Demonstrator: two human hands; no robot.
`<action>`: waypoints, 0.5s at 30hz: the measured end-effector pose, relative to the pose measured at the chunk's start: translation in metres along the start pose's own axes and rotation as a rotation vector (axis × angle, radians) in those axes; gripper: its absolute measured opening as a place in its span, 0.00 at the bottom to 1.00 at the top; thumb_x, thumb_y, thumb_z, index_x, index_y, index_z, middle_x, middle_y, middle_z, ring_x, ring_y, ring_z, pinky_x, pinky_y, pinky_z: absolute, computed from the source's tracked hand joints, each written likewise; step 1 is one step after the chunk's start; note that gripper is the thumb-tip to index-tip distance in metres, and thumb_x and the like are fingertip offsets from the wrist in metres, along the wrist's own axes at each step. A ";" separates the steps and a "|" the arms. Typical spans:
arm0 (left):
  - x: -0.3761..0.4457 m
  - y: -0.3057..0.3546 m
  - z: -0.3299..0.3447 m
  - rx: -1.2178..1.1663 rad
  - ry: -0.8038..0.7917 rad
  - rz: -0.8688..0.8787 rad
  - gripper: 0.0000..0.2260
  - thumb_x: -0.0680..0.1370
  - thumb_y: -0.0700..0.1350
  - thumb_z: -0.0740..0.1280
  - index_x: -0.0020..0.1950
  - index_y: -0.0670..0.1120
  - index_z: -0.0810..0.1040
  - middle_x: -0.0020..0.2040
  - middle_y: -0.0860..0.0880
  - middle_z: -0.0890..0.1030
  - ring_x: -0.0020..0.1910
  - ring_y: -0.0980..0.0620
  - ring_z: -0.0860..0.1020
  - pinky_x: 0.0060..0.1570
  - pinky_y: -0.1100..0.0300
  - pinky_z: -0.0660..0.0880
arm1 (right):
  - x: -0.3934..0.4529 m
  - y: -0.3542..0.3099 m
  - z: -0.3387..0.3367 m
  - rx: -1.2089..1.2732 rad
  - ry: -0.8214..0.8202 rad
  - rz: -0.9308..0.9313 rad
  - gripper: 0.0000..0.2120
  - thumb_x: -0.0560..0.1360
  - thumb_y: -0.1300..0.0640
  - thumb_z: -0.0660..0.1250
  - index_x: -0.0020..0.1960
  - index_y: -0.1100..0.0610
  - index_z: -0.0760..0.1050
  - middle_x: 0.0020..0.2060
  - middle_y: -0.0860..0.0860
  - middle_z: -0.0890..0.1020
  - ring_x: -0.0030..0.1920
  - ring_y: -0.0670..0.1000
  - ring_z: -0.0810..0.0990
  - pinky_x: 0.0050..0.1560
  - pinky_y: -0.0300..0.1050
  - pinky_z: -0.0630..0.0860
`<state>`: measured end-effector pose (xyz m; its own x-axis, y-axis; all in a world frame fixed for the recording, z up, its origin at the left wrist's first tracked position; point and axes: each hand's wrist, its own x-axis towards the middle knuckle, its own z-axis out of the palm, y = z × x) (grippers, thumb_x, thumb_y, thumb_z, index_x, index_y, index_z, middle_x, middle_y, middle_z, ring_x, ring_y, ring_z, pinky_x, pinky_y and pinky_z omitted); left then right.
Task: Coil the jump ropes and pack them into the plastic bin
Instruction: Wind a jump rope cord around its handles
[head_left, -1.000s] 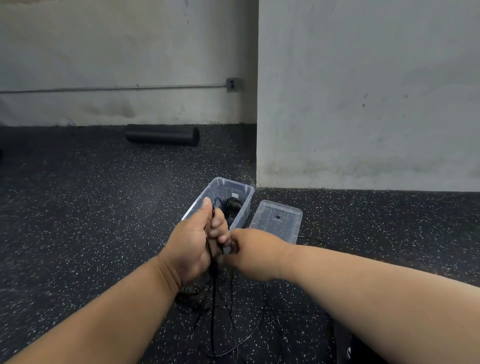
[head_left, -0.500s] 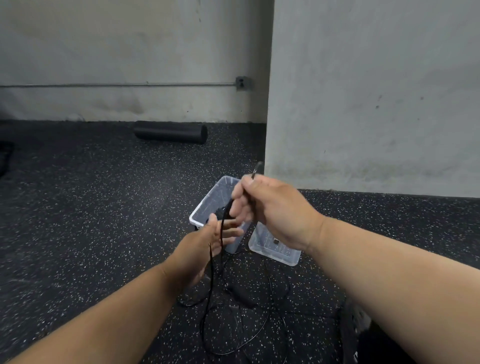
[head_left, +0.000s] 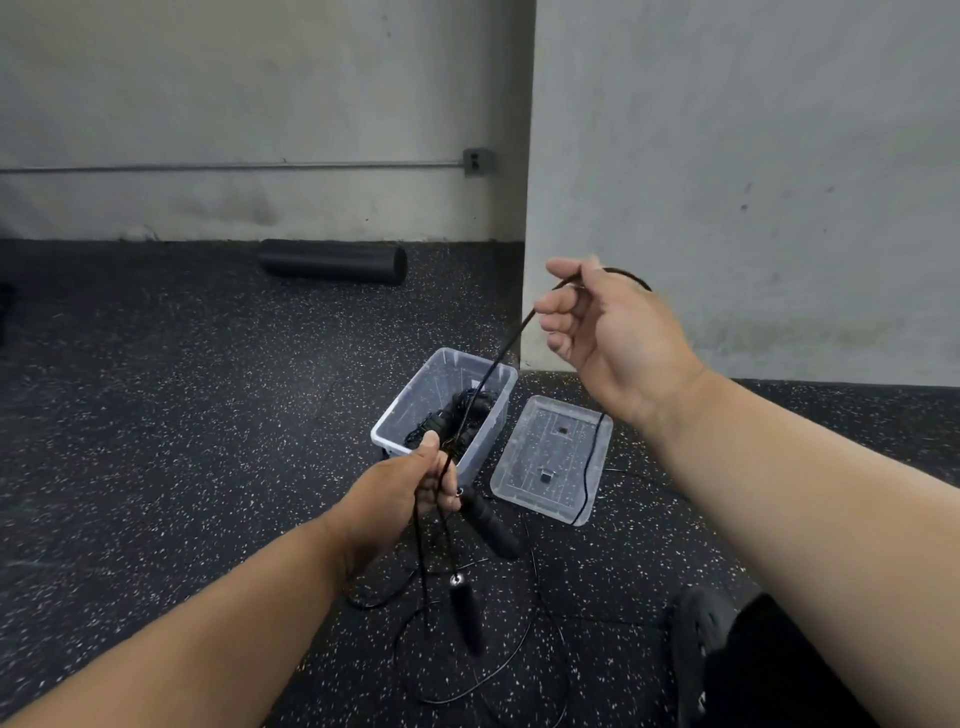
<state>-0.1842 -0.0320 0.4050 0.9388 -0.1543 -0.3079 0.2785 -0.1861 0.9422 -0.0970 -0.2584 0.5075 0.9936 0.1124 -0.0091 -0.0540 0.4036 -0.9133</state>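
Fingers of the right hand (head_left: 613, 332) curl around a thin black jump rope (head_left: 498, 358), held high at right centre. From that grip the cord slants down and left, crossing over the far right corner of the plastic bin (head_left: 483, 447), to the left hand (head_left: 400, 499). Fingers of the left hand pinch several strands of the same cord together, low and just near of the bin.

Two black handles (head_left: 493, 525) hang below the left hand, one just right of it, the other lower. Loose loops of cord (head_left: 524, 639) spread over the floor beneath them.

The clear bin sits on the speckled black floor (head_left: 156, 441), with dark coiled rope already inside. Its clear lid (head_left: 524, 467) lies flat just right of it, apart from the bin, with one strand of cord trailing across its right side.

Open floor stretches left of the bin. A black foam roller (head_left: 332, 261) lies far back against the wall (head_left: 260, 104). A wall corner (head_left: 527, 208) juts forward just beyond the bin. A dark shoe (head_left: 696, 639) shows at near right.
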 end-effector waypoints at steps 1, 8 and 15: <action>-0.001 0.002 0.001 0.002 -0.004 -0.008 0.26 0.87 0.58 0.51 0.43 0.42 0.77 0.37 0.46 0.79 0.45 0.46 0.80 0.58 0.50 0.77 | 0.002 0.002 -0.004 -0.023 0.002 0.034 0.15 0.88 0.51 0.56 0.59 0.57 0.79 0.35 0.52 0.84 0.35 0.49 0.78 0.37 0.42 0.73; 0.001 0.021 0.021 -0.234 -0.130 0.024 0.23 0.86 0.59 0.53 0.34 0.50 0.64 0.33 0.49 0.60 0.34 0.49 0.58 0.38 0.54 0.63 | -0.015 0.044 -0.015 -0.741 -0.277 0.362 0.13 0.81 0.61 0.64 0.61 0.52 0.81 0.48 0.51 0.85 0.45 0.50 0.81 0.46 0.46 0.78; -0.008 0.051 0.015 -0.583 -0.262 0.056 0.22 0.86 0.58 0.52 0.36 0.49 0.61 0.33 0.49 0.56 0.33 0.51 0.56 0.35 0.57 0.60 | -0.041 0.079 -0.007 -0.996 -0.710 0.411 0.21 0.74 0.59 0.70 0.59 0.36 0.73 0.49 0.55 0.81 0.43 0.51 0.77 0.46 0.53 0.76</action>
<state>-0.1807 -0.0551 0.4531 0.8950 -0.3942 -0.2088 0.3644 0.3763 0.8518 -0.1411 -0.2372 0.4325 0.6355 0.6452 -0.4241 0.0600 -0.5889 -0.8060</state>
